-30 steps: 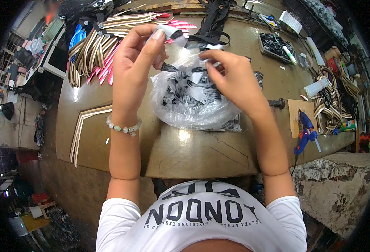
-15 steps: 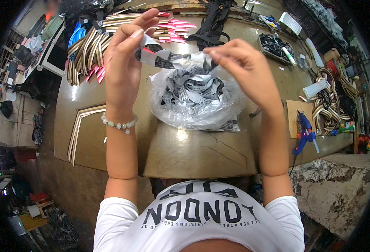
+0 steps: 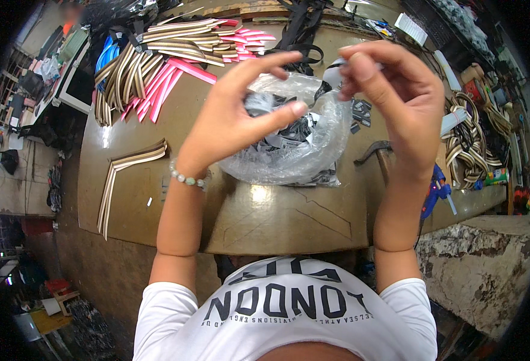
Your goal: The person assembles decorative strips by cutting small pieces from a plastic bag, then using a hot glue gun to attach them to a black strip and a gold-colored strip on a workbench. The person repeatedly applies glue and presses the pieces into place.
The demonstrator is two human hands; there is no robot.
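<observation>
A clear plastic bag (image 3: 327, 157) sits on the brown table, full of loosely coiled white-and-black printed label ribbon (image 3: 289, 137). Over its left side is my left hand (image 3: 238, 117), thumb and fingers spread apart with nothing held between them. My right hand (image 3: 400, 99) is raised at the bag's upper right. Its thumb and fingertips pinch a loose end of the label ribbon (image 3: 332, 77), which hangs down toward the bag. My left hand hides part of the bag's contents.
Striped straps (image 3: 183, 37) with pink ones (image 3: 167, 84) are heaped at the far left. A bent striped strap (image 3: 109, 180) lies near the left edge. Black webbing (image 3: 301, 36) lies behind the bag. To the right are a blue glue gun (image 3: 434, 194), partly hidden, and coiled straps (image 3: 462, 153).
My left hand has let go of the ribbon and moved right, over the bag. My right hand has moved right and up with the ribbon end, and the stretched ribbon between the hands is gone.
</observation>
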